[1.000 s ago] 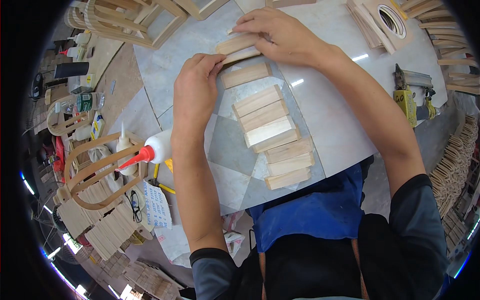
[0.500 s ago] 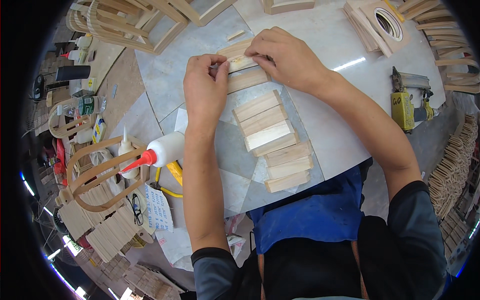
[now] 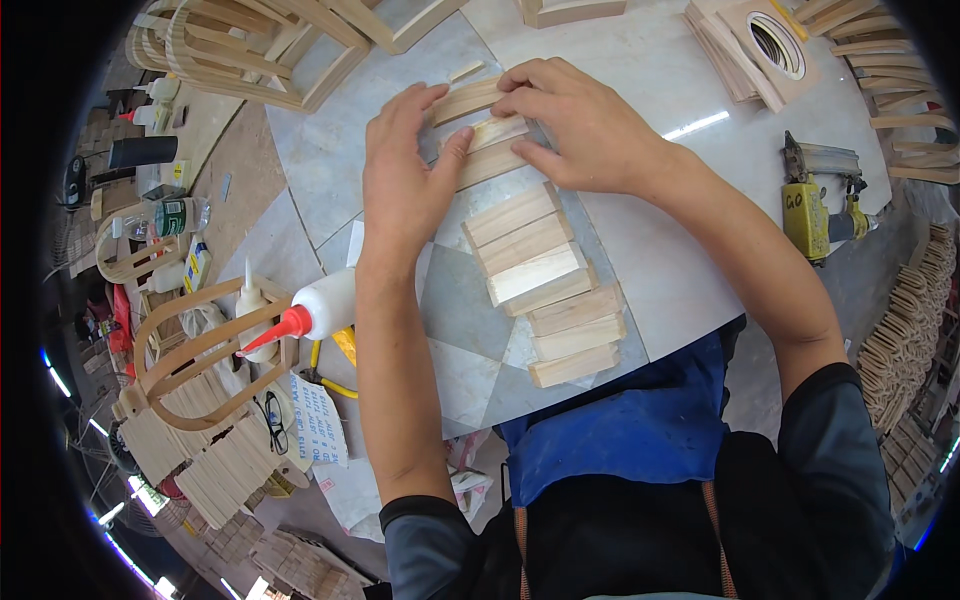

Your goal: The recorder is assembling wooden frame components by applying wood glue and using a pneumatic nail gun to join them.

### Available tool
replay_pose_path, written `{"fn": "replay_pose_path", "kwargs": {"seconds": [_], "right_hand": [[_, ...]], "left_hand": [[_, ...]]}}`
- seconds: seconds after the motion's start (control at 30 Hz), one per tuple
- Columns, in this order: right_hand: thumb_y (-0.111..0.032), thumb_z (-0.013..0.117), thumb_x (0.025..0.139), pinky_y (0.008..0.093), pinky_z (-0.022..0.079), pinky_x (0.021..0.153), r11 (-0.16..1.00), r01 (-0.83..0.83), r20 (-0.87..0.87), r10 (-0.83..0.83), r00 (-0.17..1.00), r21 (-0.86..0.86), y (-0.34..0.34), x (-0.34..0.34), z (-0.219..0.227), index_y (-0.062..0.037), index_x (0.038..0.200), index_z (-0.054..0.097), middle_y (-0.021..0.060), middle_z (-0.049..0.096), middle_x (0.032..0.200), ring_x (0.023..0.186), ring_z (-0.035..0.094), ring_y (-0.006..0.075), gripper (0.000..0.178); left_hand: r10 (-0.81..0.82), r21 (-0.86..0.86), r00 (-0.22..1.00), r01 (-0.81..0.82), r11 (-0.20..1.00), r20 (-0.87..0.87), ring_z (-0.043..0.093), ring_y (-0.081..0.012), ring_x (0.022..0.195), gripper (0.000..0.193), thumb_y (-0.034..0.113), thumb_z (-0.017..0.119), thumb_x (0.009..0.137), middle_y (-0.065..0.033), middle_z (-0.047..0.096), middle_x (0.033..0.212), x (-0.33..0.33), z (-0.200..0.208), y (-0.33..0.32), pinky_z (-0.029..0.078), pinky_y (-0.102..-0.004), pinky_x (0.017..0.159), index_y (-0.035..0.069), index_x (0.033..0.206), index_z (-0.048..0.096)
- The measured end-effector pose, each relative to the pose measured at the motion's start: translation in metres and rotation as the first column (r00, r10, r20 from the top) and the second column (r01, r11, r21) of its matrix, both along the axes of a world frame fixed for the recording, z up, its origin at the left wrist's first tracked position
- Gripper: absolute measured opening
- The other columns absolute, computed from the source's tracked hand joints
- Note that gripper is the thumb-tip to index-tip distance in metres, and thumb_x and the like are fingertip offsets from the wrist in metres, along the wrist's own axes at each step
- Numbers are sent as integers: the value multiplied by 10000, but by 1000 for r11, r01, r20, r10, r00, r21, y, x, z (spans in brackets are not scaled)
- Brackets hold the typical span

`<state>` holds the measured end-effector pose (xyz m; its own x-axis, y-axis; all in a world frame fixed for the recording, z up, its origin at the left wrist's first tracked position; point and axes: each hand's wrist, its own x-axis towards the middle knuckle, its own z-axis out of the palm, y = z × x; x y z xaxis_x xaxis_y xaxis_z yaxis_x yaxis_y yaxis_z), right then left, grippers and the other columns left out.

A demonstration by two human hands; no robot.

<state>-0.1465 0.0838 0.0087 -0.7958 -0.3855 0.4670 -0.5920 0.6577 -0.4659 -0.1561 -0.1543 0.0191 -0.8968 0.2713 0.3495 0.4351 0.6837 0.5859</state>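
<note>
Three pale wooden blocks lie in a short row between my hands on the tiled tabletop: a far block (image 3: 466,102), a middle block (image 3: 498,131) and a near block (image 3: 495,163). At their left ends is my left hand (image 3: 405,165), fingers and thumb apart, the thumb tip against the middle block. My right hand (image 3: 580,125) is at the right ends, its bent fingers by the far block and its thumb apart, close to the near block. Neither hand grips a block. Nearer to me, several more wooden blocks (image 3: 525,232) lie side by side.
Left of my forearm a white glue bottle (image 3: 330,303) with a red nozzle lies beside yellow-handled pliers (image 3: 335,383) and a curved wooden frame (image 3: 190,350). At right lies a yellow-green nail gun (image 3: 805,215). Boards with a round hole (image 3: 740,45) are stacked beyond it.
My fingers have come off the middle block, which both hands were pinching, and spread apart. That block now sits closer to the near block. My left hand has shifted slightly left.
</note>
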Motion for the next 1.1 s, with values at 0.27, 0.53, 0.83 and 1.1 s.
{"fn": "replay_pose_path", "kwargs": {"seconds": [0.27,0.53,0.83,1.1], "right_hand": [[-59,737,951,361,541,1061,1000,-15,80,16,997,-15,-6,-15,-8,-70,1131,771,79,689,1268,1184,645,277,184],[-61,738,963,378,522,1096,998,49,101,-46,994,-30,5,3,15,-72,1257,726,103,659,1388,1276,620,281,294],[-324,596,1102,461,280,1322,974,108,-11,-108,994,197,6,35,-11,57,1523,553,238,523,1625,1564,422,361,569],[-477,475,1148,472,165,1371,935,126,-51,-115,992,332,-3,10,-29,102,1590,477,268,430,1710,1649,308,363,728]], "left_hand": [[38,-79,989,-26,997,144,588,-304,1255,354,134,756,974,-131,676,1309,8,2,4,493,-375,1074,82,1323,721],[121,250,967,-177,952,224,505,-349,1441,502,248,615,1111,-206,546,1547,27,-7,19,390,-421,1230,6,1543,532],[31,517,925,-240,822,380,405,-357,1536,590,346,451,1185,-227,430,1665,25,-8,40,294,-438,1292,-40,1628,388],[105,501,911,-312,807,399,400,-340,1545,603,394,388,1199,-225,415,1686,2,-3,56,292,-437,1293,-27,1631,396]]}}
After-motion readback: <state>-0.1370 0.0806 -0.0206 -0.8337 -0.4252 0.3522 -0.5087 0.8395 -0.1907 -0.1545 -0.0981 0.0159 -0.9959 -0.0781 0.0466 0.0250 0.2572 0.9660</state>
